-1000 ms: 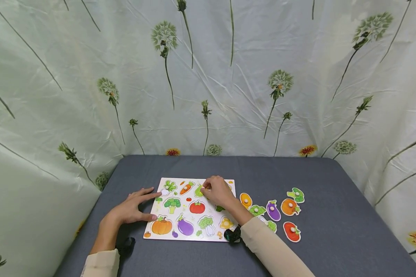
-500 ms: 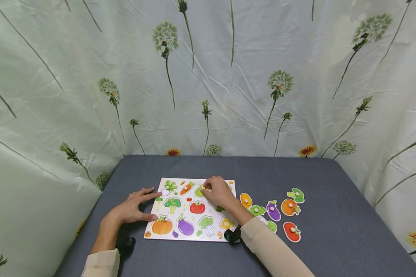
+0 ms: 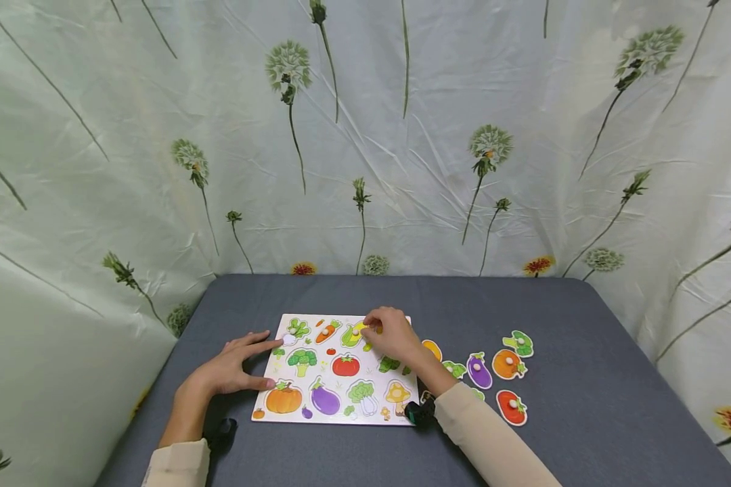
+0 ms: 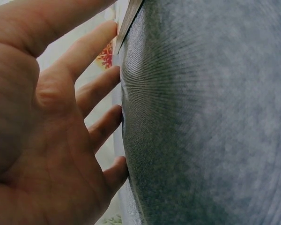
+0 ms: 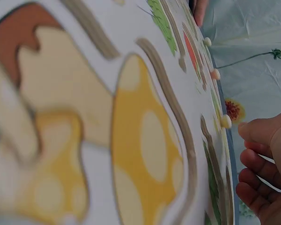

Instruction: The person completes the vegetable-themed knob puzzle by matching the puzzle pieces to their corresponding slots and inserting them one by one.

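Note:
A white vegetable puzzle board (image 3: 335,418) lies on the table. My left hand (image 3: 234,365) rests at its left edge, fingers spread and thumb on the rim; the left wrist view shows the palm (image 4: 51,126) and straight fingers. My right hand (image 3: 392,335) hovers over the upper right, loosely curled and holding nothing. Just left of it the corn piece (image 3: 352,333) sits in the top row. Its knob (image 5: 225,122) stands slightly apart from my fingertips in the right wrist view. A turnip piece (image 3: 295,329) and a carrot piece (image 3: 327,331) with knobs share that row.
Right of the board lie loose knobbed pieces: a tomato (image 3: 512,407), an eggplant (image 3: 478,370), a pumpkin (image 3: 508,364), a broccoli (image 3: 518,343), a leafy green one (image 3: 455,368) and an orange oval (image 3: 431,350). My right forearm partly covers some.
My right hand has let go of the corn piece's knob and shifted slightly right, uncovering the piece. The left hand has stayed at the board's edge.

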Motion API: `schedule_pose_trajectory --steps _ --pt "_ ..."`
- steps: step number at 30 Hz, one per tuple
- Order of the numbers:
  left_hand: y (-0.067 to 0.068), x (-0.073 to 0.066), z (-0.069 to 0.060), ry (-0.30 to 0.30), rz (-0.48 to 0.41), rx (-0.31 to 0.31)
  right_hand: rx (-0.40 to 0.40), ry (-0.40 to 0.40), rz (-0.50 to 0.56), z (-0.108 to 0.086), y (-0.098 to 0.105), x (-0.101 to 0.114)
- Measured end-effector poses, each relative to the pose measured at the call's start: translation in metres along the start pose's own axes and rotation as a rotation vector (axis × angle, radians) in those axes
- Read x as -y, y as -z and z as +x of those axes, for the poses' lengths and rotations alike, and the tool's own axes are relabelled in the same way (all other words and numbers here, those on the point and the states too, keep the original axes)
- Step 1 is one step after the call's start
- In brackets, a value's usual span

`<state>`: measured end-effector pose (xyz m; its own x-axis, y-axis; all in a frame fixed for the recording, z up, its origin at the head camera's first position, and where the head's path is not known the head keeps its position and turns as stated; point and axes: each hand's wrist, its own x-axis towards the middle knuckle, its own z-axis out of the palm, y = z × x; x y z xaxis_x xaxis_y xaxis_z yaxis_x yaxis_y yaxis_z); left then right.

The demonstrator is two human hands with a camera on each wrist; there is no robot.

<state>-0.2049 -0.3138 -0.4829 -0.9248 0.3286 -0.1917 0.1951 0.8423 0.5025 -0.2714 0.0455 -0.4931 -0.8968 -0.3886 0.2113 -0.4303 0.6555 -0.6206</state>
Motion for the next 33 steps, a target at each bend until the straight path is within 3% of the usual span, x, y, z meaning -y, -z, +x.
schedule_pose_trajectory --steps 11,16,26,33 --pt "0.002 -0.004 -0.002 -0.012 0.004 -0.003 -0.028 -0.011 -0.019 -0.009 0.023 -0.006" --pt "0.001 -0.003 -0.002 0.012 0.005 0.009 -0.036 -0.023 -0.019 -0.015 0.035 -0.007" --pt "0.0 -0.002 -0.001 0.007 -0.002 0.014 -0.023 -0.016 -0.05 -0.035 0.06 -0.03" --pt "0.0 0.0 -0.001 -0.001 -0.005 0.007 -0.026 -0.073 -0.067 -0.048 0.075 -0.043"
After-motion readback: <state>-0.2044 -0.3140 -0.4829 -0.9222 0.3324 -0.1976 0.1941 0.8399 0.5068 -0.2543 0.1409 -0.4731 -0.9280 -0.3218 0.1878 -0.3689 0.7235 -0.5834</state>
